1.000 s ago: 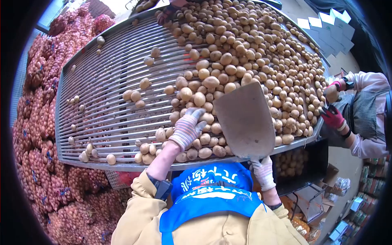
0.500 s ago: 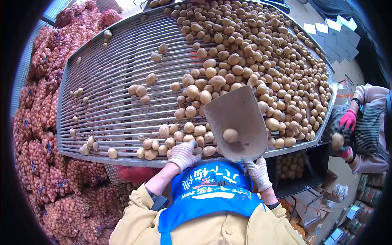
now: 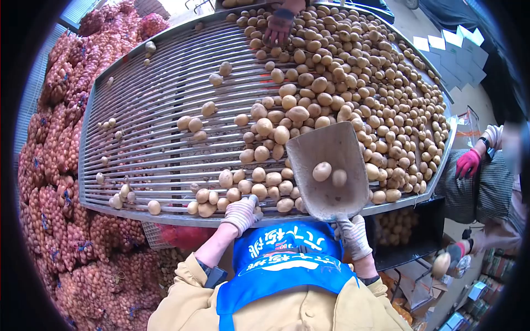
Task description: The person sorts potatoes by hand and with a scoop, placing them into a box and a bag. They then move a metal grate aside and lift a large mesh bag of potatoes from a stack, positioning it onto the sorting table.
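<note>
My right hand (image 3: 355, 237), in a striped knit glove, grips the short handle of a wide metal scoop (image 3: 326, 196) at the near edge of the slatted sorting table (image 3: 143, 138). The scoop lies over the potatoes with its mouth facing away from me. Two potatoes (image 3: 322, 171) sit inside it. My left hand (image 3: 241, 215), gloved the same way, rests at the table's near rim, fingers reaching forward beside a row of potatoes (image 3: 233, 195). No object shows in it, and part of its fingers is hidden.
Many potatoes (image 3: 386, 105) cover the table's right half. A co-worker's gloved hand (image 3: 279, 26) reaches in at the far edge. At right, another person's pink-gloved hand (image 3: 468, 164) shows. A black crate (image 3: 430, 226) holds potatoes below. Red net sacks (image 3: 99, 281) are piled at left.
The scoop now holds two potatoes instead of one and has shifted slightly right. A co-worker's hand has appeared at the far edge. The person at right has lowered a hand with a potato.
</note>
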{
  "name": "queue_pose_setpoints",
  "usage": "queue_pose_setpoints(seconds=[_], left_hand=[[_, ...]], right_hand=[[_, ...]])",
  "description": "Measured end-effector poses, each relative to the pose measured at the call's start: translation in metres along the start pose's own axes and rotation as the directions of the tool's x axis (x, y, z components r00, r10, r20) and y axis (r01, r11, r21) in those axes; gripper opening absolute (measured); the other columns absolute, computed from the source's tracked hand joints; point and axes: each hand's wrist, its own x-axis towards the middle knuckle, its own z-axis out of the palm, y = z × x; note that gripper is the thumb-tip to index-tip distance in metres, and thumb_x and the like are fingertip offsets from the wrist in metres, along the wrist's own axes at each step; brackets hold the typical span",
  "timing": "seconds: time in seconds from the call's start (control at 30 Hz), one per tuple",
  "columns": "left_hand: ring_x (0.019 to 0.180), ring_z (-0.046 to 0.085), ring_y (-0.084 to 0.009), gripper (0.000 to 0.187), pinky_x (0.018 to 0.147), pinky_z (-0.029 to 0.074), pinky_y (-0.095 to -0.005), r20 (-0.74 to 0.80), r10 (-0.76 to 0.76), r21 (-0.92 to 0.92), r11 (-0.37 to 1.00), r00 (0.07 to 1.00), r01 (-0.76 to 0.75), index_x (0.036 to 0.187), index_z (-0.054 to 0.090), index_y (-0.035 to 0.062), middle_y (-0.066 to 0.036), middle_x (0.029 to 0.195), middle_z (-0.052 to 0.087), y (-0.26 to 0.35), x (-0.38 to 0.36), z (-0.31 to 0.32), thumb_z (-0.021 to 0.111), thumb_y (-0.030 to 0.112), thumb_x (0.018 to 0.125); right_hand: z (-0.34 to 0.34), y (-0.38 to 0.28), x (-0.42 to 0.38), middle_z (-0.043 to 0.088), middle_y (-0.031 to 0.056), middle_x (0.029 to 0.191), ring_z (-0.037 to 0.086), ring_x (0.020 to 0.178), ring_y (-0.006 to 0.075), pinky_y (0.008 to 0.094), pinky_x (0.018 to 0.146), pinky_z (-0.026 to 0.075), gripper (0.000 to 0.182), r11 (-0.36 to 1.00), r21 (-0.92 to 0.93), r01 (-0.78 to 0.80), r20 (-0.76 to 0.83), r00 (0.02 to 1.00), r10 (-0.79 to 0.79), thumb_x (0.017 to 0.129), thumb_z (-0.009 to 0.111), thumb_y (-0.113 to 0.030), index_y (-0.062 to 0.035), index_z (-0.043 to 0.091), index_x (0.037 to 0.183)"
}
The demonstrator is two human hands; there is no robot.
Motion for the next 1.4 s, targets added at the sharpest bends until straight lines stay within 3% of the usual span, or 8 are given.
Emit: queue_pose_setpoints(seconds=[0.37,0.47,0.67,0.87,1.0,1.2,1.27,1.4], left_hand=[[0.097,0.062,-0.0176,0.06,0.083,0.05,-0.0307,-0.457,0.386,-0.409,0.709,0.801,-0.575,0.126,0.055,0.0059,-0.011,0.112,0.062,0.086,0.021,-0.061,0.081,0.028,0.077],[0.095,0.064,-0.0251,0.043,0.086,0.05,-0.0363,-0.471,0.052,-0.49,0.814,0.88,-0.311,0.115,0.059,0.002,-0.015,0.104,0.065,0.081,0.035,-0.062,0.074,0.023,0.081],[0.084,0.059,-0.0224,0.038,0.079,0.05,-0.0341,-0.608,0.05,-0.423,0.824,0.792,-0.377,0.114,0.059,-0.0013,-0.015,0.101,0.061,0.06,0.071,-0.037,0.071,0.018,0.083],[0.084,0.059,-0.0172,0.042,0.078,0.05,-0.032,-0.478,0.013,-0.567,0.758,0.878,-0.32,0.118,0.057,-0.0003,-0.009,0.097,0.063,0.063,0.104,-0.038,0.068,0.027,0.088],[0.082,0.058,-0.0079,0.057,0.072,0.049,-0.0241,-0.094,0.172,-0.942,0.303,0.981,-0.143,0.113,0.059,0.0072,0.002,0.089,0.062,0.109,0.078,-0.045,0.05,0.06,0.093],[0.124,0.047,-0.0212,0.08,0.106,0.037,-0.0376,0.011,0.305,-0.945,0.315,0.952,-0.09,0.141,0.037,0.0016,-0.012,0.134,0.049,0.14,0.032,0.001,0.054,0.061,0.09],[0.111,0.054,-0.0182,0.056,0.098,0.044,-0.0324,0.305,0.362,-0.952,0.091,0.881,0.292,0.131,0.049,0.0022,-0.009,0.122,0.057,0.109,0.05,0.045,0.055,0.045,0.095],[0.106,0.059,-0.0191,0.05,0.096,0.047,-0.0333,0.215,0.283,-0.883,-0.354,0.935,0.31,0.128,0.051,0.003,-0.009,0.121,0.06,0.132,0.037,-0.006,0.059,0.039,0.094]], right_hand=[[0.007,-0.004,-0.018,0.062,0.0009,0.069,0.052,0.052,0.0062,0.0221,0.046,0.042,0.025,0.993,-0.117,0.004,0.051,0.999,0.002,0.09,0.068,-0.029,-0.0055,0.061,0.096],[0.005,-0.017,-0.025,0.062,0.0021,0.067,0.052,0.049,0.0071,0.0231,0.044,0.041,0.026,0.986,-0.154,-0.067,0.024,0.997,0.072,0.09,0.067,-0.031,-0.0051,0.064,0.088],[-0.015,-0.015,-0.027,0.057,0.0009,0.062,0.051,0.048,0.0081,0.023,0.044,0.04,0.042,0.994,-0.073,-0.085,0.025,0.996,0.087,0.086,0.068,-0.046,-0.0045,0.061,0.079],[-0.024,-0.017,-0.032,0.058,0.0011,0.063,0.053,0.048,0.0079,0.0216,0.043,0.041,0.04,0.998,-0.003,-0.07,-0.025,0.997,0.07,0.088,0.068,-0.044,-0.0051,0.062,0.08],[-0.016,-0.032,-0.025,0.059,0.0011,0.066,0.051,0.049,0.0079,0.0227,0.043,0.04,0.039,0.999,0.034,-0.007,-0.02,1.0,0.008,0.089,0.066,-0.043,-0.0043,0.062,0.083],[0.014,-0.044,0.011,0.056,0.0001,0.06,0.051,0.049,0.0075,0.0248,0.044,0.041,0.038,0.995,0.055,0.08,0.07,0.994,-0.084,0.092,0.063,-0.041,-0.0055,0.061,0.081],[0.033,-0.057,0.017,0.06,0.0016,0.068,0.054,0.054,0.0095,0.0263,0.046,0.043,0.034,0.969,0.039,0.244,0.134,0.96,-0.247,0.093,0.062,-0.038,-0.0041,0.061,0.097],[0.057,-0.062,0.035,0.065,0.0089,0.085,0.062,0.078,0.0182,0.034,0.069,0.051,0.038,0.876,-0.018,0.482,0.232,0.854,-0.465,0.096,0.058,-0.035,-0.0007,0.058,0.113]])
